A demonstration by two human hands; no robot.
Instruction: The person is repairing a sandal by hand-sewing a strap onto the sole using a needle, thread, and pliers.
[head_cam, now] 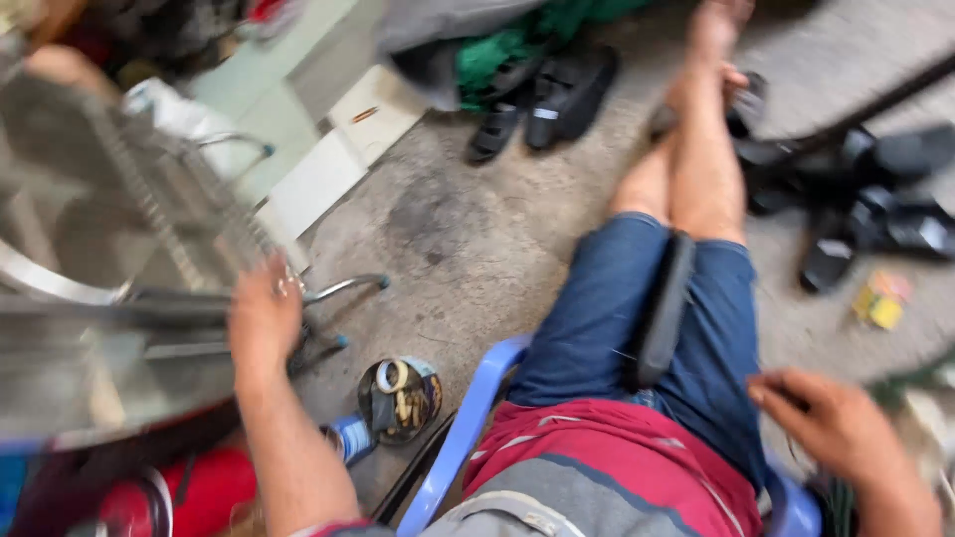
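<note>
— Two hands out. The left hand (pixel 264 316), at nine o'clock, presses open fingers on that metal rack (pixel 149 249); no clear grasp.

— And the round tin (pixel 400 400) at six o'clock?

— Untouched, beside the blue chair (pixel 468 423). The right hand (pixel 836 423), at four o'clock, curls loosely; too blurred to tell what it holds.

Small yellow and pink packet (pixel 879 301) is lying on the concrete floor (pixel 468 239) at far right, just beside the black sandals (pixel 875 214); blurred, shape roughly rectangular. Small blue and white can (pixel 350 439) is sitting near left, just beside the round tin of bits (pixel 400 399). No screens or signs showing.
</note>
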